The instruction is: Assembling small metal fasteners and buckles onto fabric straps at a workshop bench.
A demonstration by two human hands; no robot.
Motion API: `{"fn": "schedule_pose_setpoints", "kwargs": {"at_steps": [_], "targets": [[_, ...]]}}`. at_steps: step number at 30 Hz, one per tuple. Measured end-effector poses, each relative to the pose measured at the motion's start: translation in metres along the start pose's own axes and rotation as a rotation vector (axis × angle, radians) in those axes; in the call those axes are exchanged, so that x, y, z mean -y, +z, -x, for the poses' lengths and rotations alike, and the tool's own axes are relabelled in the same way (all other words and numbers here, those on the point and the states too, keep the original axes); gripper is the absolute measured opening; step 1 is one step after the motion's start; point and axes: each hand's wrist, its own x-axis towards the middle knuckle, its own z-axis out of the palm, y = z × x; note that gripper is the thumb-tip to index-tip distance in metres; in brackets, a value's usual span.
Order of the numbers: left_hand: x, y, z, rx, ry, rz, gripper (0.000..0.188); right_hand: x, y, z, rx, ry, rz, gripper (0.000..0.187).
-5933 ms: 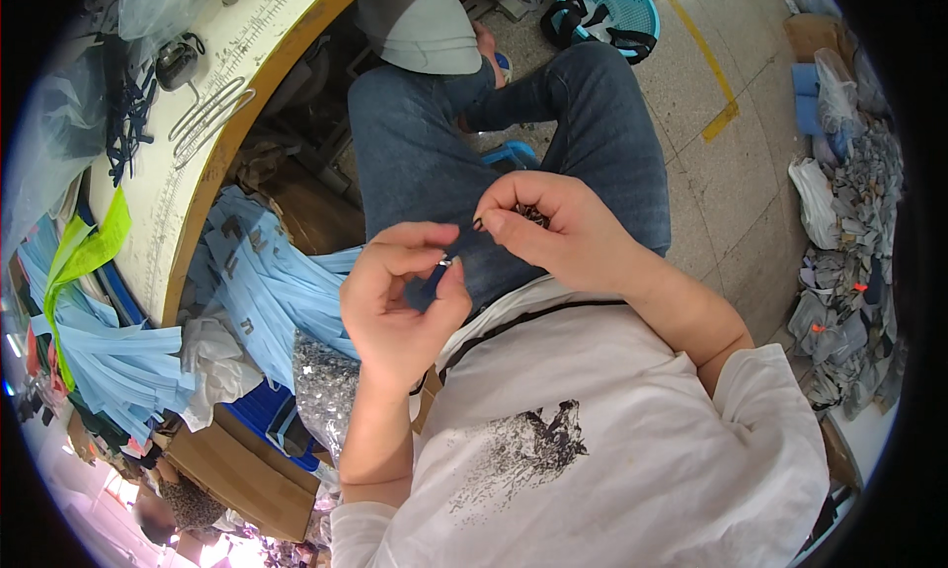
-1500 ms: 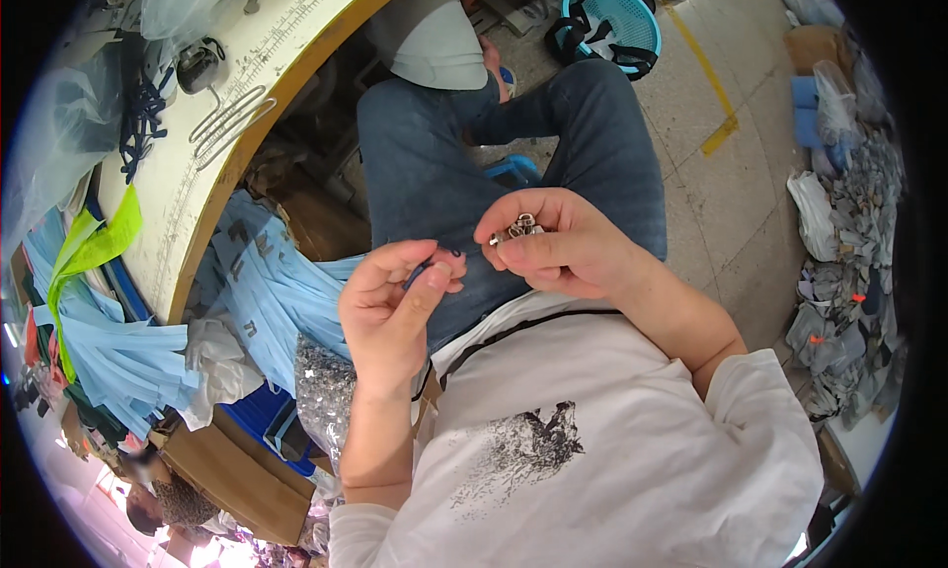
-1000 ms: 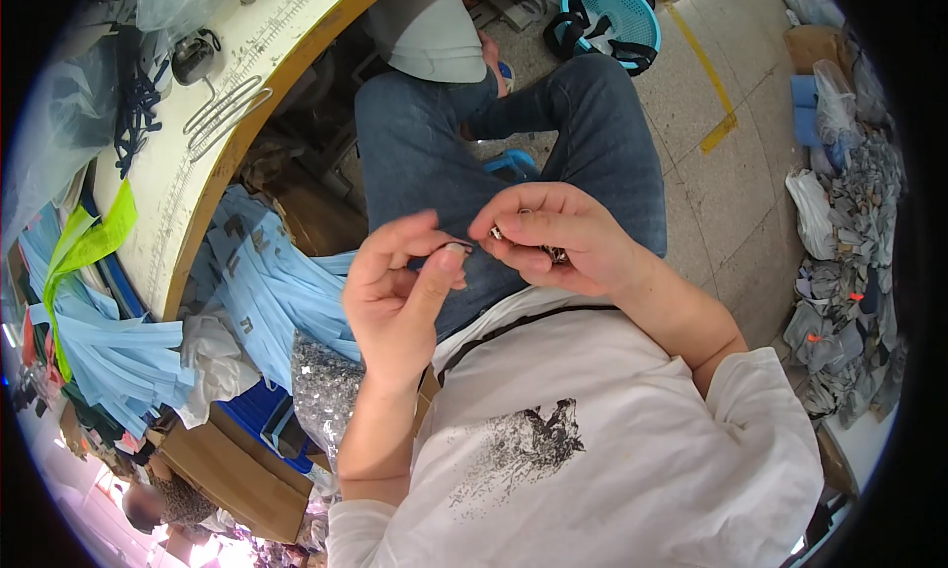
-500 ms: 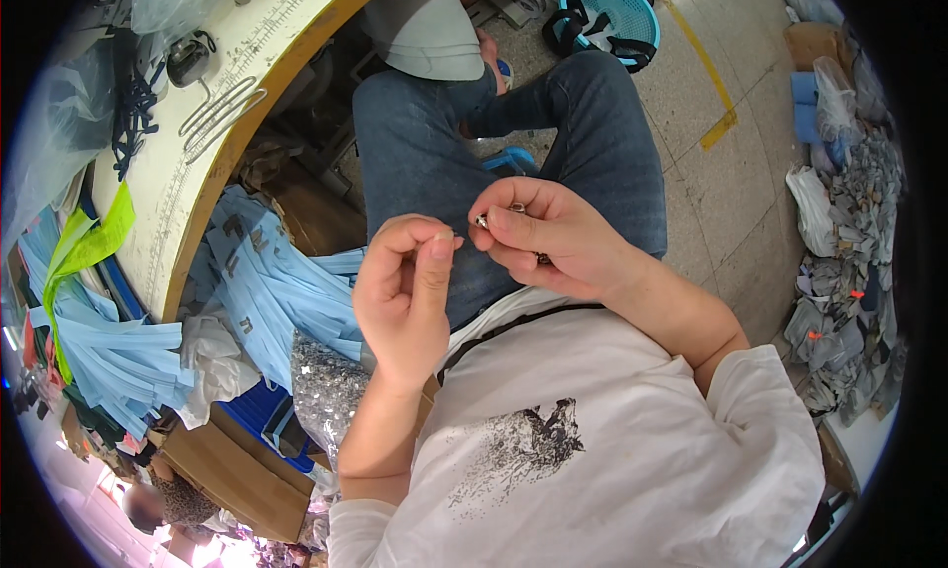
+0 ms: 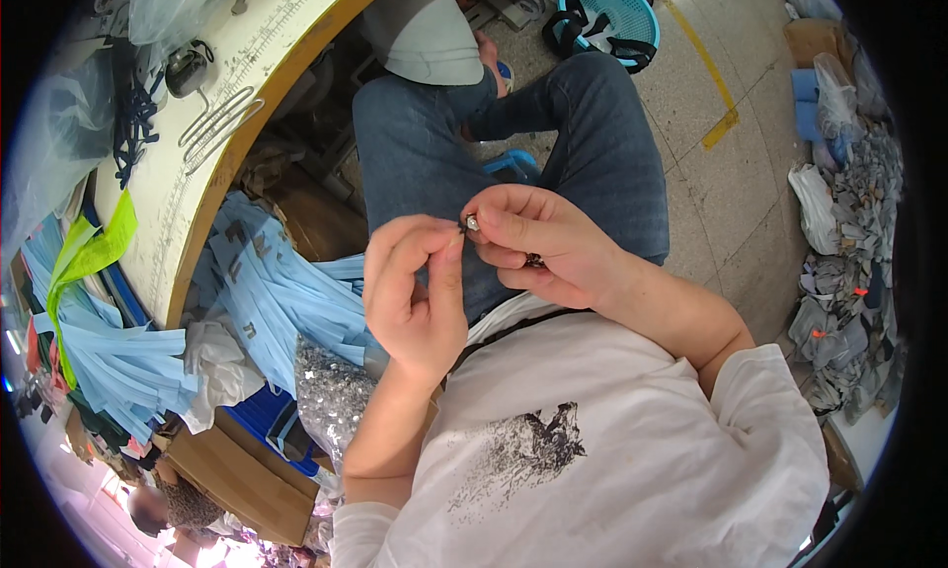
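Over my lap, my left hand [image 5: 415,289] pinches a tiny dark piece [image 5: 461,226] between thumb and forefinger; its kind is too small to make out. My right hand [image 5: 561,244] grips a small shiny metal piece [image 5: 472,222] between thumb and forefinger, right against the left fingertips. Another small, dark metallic piece [image 5: 534,260] shows in the curled fingers of that same hand, partly hidden. Below both hands are blue jeans [image 5: 420,153] and the hem of a white T-shirt [image 5: 632,410].
A curved white table [image 5: 163,207] with a printed ruler runs along the left, bearing a bent metal rod [image 5: 219,128]. Light blue fabric strips [image 5: 286,291] hang beneath it. A blue basket [image 5: 622,20] stands ahead on the floor. Grey scraps [image 5: 854,242] lie right; a person [image 5: 183,504] is at lower left.
My left hand has moved right and slightly toward the right hand, so the fingertips now meet at the shiny metal piece. Before, a gap lay between them.
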Motion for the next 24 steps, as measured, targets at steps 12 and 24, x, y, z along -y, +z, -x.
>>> {"fn": "schedule_pose_setpoints", "kwargs": {"at_steps": [12, 24], "targets": [[0.001, 0.004, 0.001, -0.039, -0.040, -0.039, 0.014, -0.001, -0.001, -0.005, -0.016, -0.074, 0.079, 0.015], [0.006, -0.005, -0.001, 0.046, 0.002, -0.059, 0.020, 0.010, 0.009, 0.001, -0.138, -0.167, 0.568, 0.020]]}}
